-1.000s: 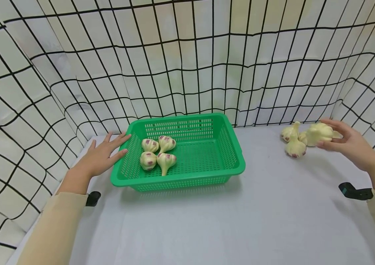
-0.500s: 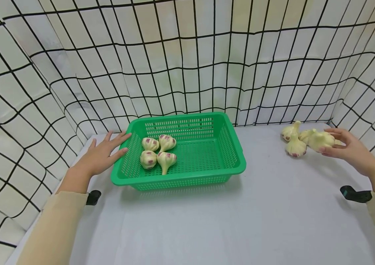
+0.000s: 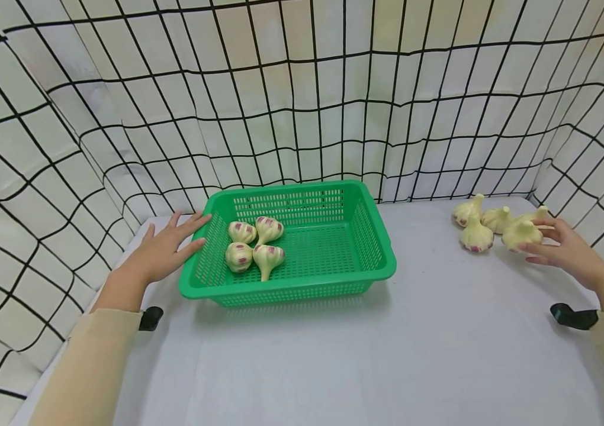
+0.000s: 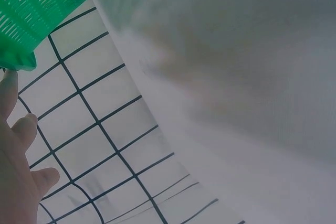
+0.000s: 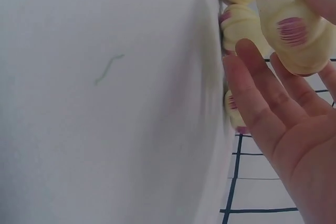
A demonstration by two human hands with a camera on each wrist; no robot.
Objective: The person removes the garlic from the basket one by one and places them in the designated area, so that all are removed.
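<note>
In the head view my right hand (image 3: pixel 565 248) is beside the nearest-right garlic bulb (image 3: pixel 520 234) of a group on the table. Its thumb and fingers are spread apart around that bulb. In the right wrist view the fingers look extended and loose, with the purple-streaked bulb (image 5: pixel 294 30) between them and the thumb. My left hand (image 3: pixel 160 251) has its fingers spread along the left rim of a green plastic basket (image 3: pixel 291 291). Fingertips reach the basket's edge in the left wrist view, and this hand holds nothing.
Several garlic bulbs (image 3: pixel 269 229) lie in the basket's left half. More bulbs (image 3: pixel 476 235) sit close together at the table's back right. White walls with black grid netting (image 3: pixel 328 89) rise at the back and sides of the white table (image 3: pixel 302 367).
My right hand has lowered a garlic bulb to the table beside the others. Its fingers have loosened from the bulb and shifted slightly right. The left hand has stayed at the basket.
</note>
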